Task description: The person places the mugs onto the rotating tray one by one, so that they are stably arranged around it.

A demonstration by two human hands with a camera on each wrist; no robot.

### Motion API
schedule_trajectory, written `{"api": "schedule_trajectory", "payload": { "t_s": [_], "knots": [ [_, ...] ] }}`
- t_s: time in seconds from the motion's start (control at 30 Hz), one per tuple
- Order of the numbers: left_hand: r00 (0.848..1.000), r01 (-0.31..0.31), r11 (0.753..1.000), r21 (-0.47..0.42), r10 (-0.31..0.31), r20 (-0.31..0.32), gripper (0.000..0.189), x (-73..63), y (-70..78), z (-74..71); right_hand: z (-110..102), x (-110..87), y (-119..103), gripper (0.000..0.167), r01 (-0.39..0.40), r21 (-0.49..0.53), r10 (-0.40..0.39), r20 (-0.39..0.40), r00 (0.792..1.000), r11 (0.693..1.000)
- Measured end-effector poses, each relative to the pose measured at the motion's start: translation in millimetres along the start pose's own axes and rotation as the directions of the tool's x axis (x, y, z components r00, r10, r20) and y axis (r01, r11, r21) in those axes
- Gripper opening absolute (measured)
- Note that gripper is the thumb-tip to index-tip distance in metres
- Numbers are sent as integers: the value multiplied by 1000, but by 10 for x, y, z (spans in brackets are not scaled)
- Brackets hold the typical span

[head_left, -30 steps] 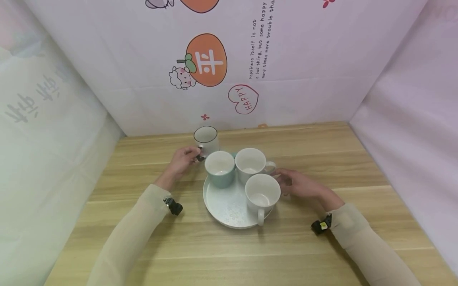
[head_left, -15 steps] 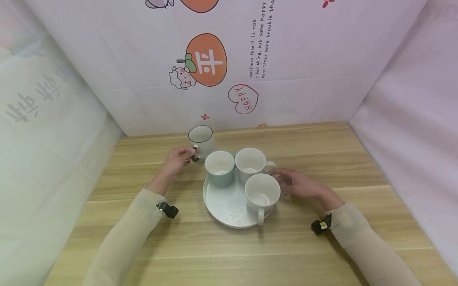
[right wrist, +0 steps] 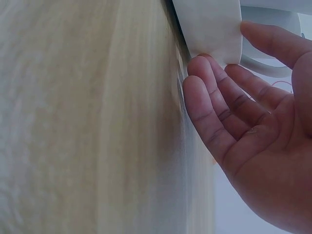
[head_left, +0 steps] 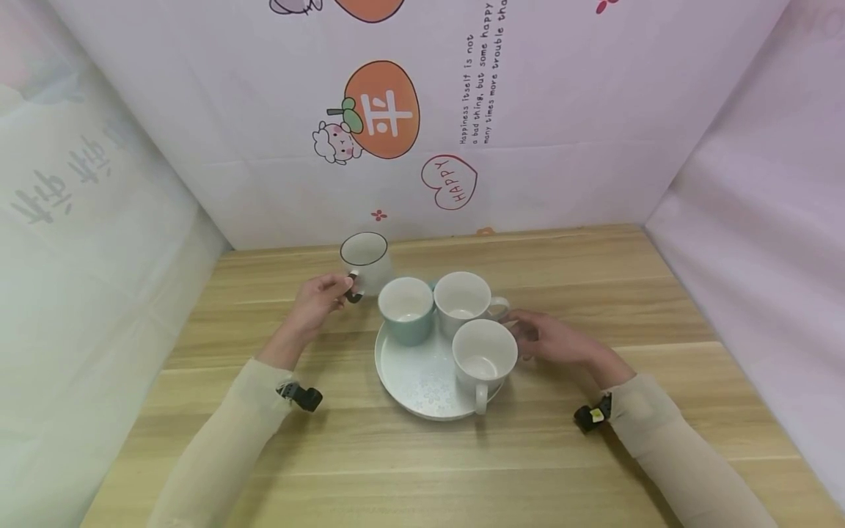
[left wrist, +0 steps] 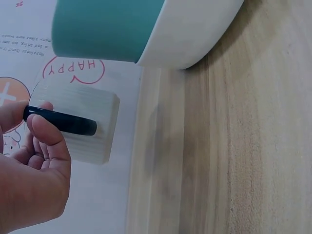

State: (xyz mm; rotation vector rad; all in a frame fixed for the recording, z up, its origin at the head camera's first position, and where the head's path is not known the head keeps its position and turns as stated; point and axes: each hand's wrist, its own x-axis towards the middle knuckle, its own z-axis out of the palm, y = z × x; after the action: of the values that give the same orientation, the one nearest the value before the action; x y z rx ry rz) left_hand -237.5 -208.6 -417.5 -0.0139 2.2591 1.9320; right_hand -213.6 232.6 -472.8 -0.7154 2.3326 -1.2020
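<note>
My left hand (head_left: 317, 301) pinches the black handle (left wrist: 63, 121) of a white mug (head_left: 372, 271) with a dark rim line. The mug hangs over the back of the table, left behind a round white tray (head_left: 403, 374). On the tray stand a green-and-white mug (head_left: 405, 323), a white mug (head_left: 455, 312) with its handle to the right, and another white mug (head_left: 484, 359) with its handle to the front. My right hand (head_left: 557, 339) rests at the tray's right side. In the right wrist view, its loosely bent fingertips (right wrist: 197, 97) and thumb meet a white wall.
The wooden table (head_left: 330, 469) ends at a printed white cloth backdrop (head_left: 277, 183). White cloth walls (head_left: 759, 220) close in both sides. Each sleeve cuff carries a small black camera (head_left: 306, 398). In the left wrist view, the green-and-white mug (left wrist: 107, 29) looms close beside the left hand.
My left hand has carried the dark-rimmed mug leftward, away from the tray. The right hand, the tray and the mugs on it have stayed in place.
</note>
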Motion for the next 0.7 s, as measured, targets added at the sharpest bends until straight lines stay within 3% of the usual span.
{"api": "schedule_trajectory", "payload": {
  "t_s": [0.27, 0.53, 0.7],
  "knots": [
    [1000, -3, 998, -57, 4, 7, 15, -112, 61, -41, -10, -13, -23, 47, -12, 2, 12, 3, 1000, 1000],
    [1000, -6, 997, -71, 8, 22, 29, -229, 109, -93, -2, -11, -12, 46, -8, -17, 8, -8, 1000, 1000],
    [999, -24, 994, -103, 27, 35, 16, -305, 151, -133, -4, -5, -9, 46, -1, 6, 1, 1, 1000, 1000]
  ]
}}
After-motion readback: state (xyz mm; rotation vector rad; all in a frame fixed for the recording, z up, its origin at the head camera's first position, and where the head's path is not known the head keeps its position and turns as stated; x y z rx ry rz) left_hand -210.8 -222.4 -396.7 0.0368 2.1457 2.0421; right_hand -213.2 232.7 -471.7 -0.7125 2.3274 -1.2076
